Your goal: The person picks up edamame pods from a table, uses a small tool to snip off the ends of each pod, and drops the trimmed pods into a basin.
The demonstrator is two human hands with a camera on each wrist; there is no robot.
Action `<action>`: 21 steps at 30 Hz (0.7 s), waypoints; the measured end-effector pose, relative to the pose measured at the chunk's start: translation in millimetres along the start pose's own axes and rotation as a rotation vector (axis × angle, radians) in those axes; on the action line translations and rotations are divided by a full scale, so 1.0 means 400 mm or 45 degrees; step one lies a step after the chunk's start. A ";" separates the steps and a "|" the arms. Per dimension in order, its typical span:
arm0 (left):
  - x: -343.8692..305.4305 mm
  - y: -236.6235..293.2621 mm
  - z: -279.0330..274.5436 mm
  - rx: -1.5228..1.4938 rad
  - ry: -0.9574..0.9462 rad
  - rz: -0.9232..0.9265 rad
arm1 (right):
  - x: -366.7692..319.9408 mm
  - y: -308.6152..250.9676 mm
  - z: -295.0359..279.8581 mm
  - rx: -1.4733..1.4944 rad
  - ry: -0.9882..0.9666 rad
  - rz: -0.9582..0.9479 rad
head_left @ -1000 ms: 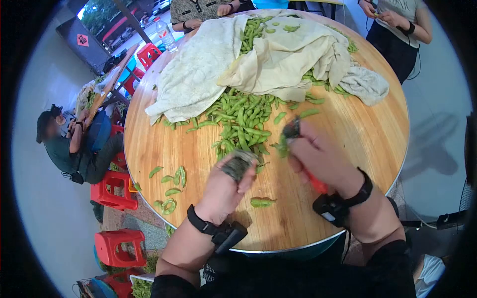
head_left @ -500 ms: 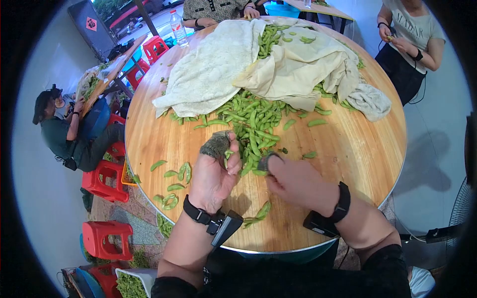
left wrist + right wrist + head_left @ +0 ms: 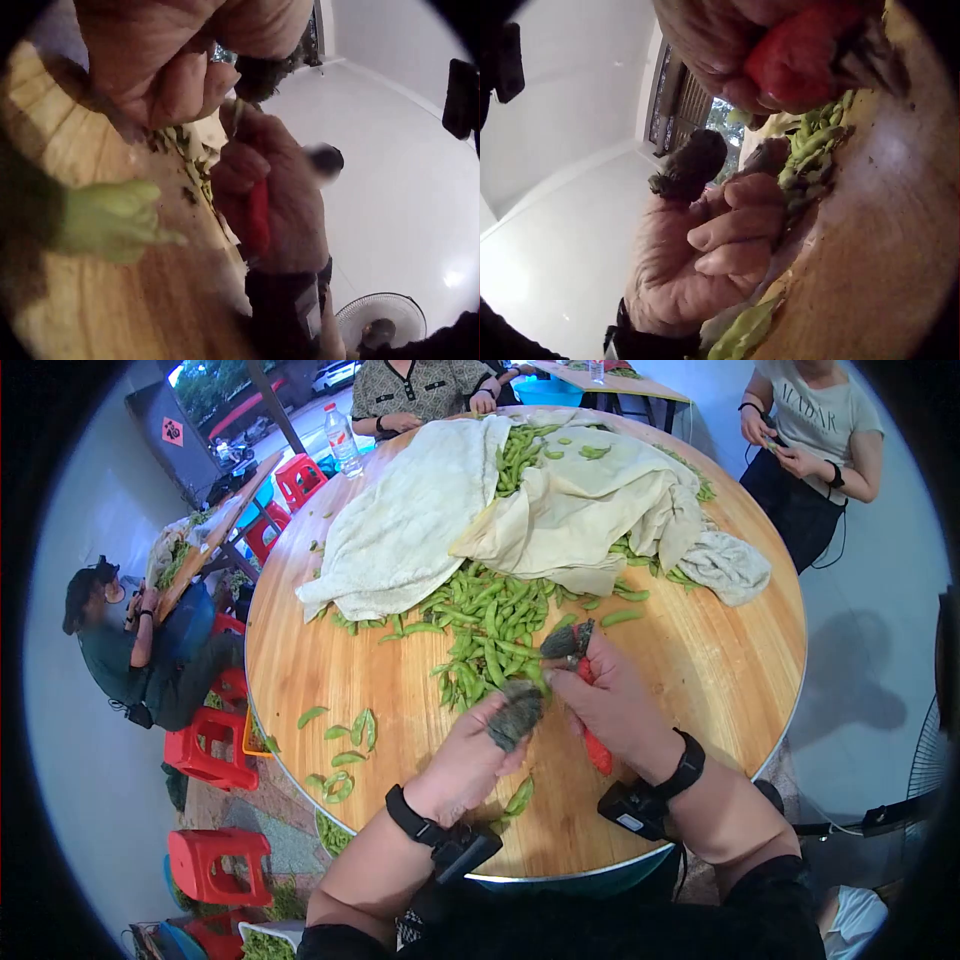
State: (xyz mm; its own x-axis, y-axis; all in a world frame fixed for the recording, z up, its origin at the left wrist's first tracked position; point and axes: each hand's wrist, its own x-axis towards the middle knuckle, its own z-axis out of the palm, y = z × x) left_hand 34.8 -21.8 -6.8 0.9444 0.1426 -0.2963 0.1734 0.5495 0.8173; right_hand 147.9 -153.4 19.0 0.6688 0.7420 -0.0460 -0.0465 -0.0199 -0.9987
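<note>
In the head view my left hand (image 3: 485, 745), a grey cover over its thumb, is beside the near end of a pile of green soybean pods (image 3: 480, 600). Its other fingers (image 3: 735, 232) curl toward the palm; what they enclose is hidden. My right hand (image 3: 620, 705) grips a red-handled tool (image 3: 597, 753), its working end not clear. It too wears a grey cover (image 3: 567, 641). A bit of green (image 3: 739, 118) shows under the right fingertips. Both hands are close together over the table. Loose pods (image 3: 518, 798) lie beside the left wrist.
White and cream cloths (image 3: 410, 515) cover much of the pile on the round wooden table (image 3: 690, 710). Several pods (image 3: 350, 730) lie at the left. A water bottle (image 3: 342, 440) stands at the far edge. People are around, with red stools (image 3: 218, 865) to the left.
Half a second ago my right hand was at the pile's near end and the left held a pod. The hands have since drawn together. Another pod has joined the one in front since a second ago.
</note>
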 end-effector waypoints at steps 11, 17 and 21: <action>-0.012 -0.001 0.010 0.353 0.057 0.091 | 0.003 0.005 -0.042 0.049 -0.172 0.099; -0.015 -0.002 -0.008 0.561 -0.126 0.218 | -0.012 -0.011 -0.051 -0.136 -0.511 0.155; -0.015 -0.006 -0.022 0.845 -0.147 0.276 | -0.009 -0.003 -0.051 -0.532 -0.468 -0.239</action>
State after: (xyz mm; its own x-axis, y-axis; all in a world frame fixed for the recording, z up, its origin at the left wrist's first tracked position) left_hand 26.2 -16.8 -11.1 0.9941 0.0837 -0.0686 0.0772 -0.1043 0.9915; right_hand 160.8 -169.9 20.1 0.3327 0.9405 0.0685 0.3941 -0.0727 -0.9162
